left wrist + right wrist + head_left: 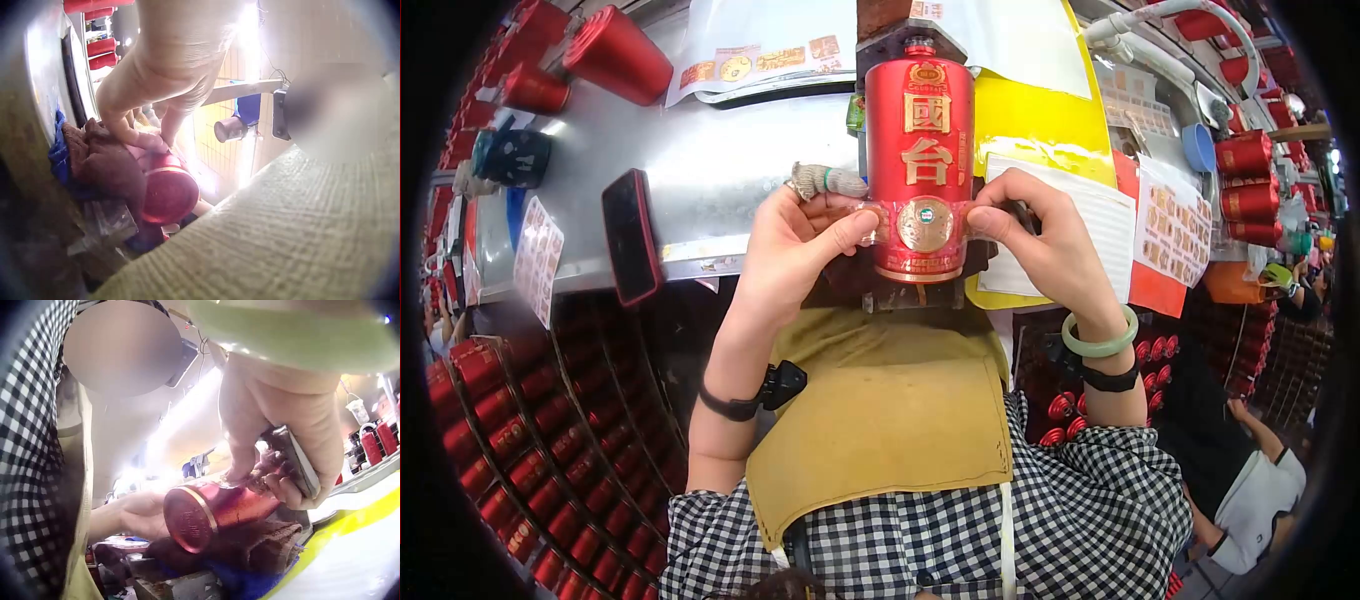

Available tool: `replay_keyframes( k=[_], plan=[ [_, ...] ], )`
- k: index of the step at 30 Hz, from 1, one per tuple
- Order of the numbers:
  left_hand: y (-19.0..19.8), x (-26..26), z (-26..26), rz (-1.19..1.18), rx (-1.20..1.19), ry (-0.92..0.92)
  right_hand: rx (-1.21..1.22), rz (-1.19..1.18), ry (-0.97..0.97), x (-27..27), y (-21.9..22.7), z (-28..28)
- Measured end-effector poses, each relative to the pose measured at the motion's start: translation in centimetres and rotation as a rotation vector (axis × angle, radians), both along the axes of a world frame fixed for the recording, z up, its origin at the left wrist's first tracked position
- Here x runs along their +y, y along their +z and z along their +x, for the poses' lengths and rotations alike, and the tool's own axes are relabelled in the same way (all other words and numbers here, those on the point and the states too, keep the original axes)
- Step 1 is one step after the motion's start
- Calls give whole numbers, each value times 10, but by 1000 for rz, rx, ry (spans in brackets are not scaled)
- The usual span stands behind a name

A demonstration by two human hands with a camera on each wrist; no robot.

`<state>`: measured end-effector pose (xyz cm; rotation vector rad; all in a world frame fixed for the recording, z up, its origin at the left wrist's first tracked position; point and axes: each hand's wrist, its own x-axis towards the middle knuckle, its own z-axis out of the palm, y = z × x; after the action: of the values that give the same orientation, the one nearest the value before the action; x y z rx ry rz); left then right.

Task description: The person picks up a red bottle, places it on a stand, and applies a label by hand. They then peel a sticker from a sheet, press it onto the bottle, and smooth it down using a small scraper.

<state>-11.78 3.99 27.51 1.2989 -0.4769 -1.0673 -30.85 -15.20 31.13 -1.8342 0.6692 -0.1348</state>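
Observation:
A red bottle point(920, 110) with raised gold characters lies with its neck away from me and its base toward me. Across its lower front runs a clear film strip point(880, 222), over a round gold medallion point(925, 235). My left hand point(795, 240) pinches the strip's left end between thumb and forefinger; a grey knitted sleeve point(830, 182) covers one finger. At the right end, my right hand point(1045, 235) pinches the strip against the bottle's side. Tucked in the right palm is a dark flat object with a pale edge point(301, 461). Brown cloth point(106, 156) lies under the bottle.
A phone point(632, 238) lies on the metal table left of my hands. Sheets of gold stickers point(1172, 220) and a white paper stack point(1060, 225) lie right. Red cups point(618, 55) stand at back left. Racks of red bottles point(550, 470) flank me; another person point(1260, 500) is at right.

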Motion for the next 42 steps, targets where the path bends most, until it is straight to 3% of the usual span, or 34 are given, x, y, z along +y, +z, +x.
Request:
replay_keyframes(
  k=[42],
  plan=[
    [1,0,-7,20,-11,41,-43,-68,24,0,-5,-1]
  ],
)
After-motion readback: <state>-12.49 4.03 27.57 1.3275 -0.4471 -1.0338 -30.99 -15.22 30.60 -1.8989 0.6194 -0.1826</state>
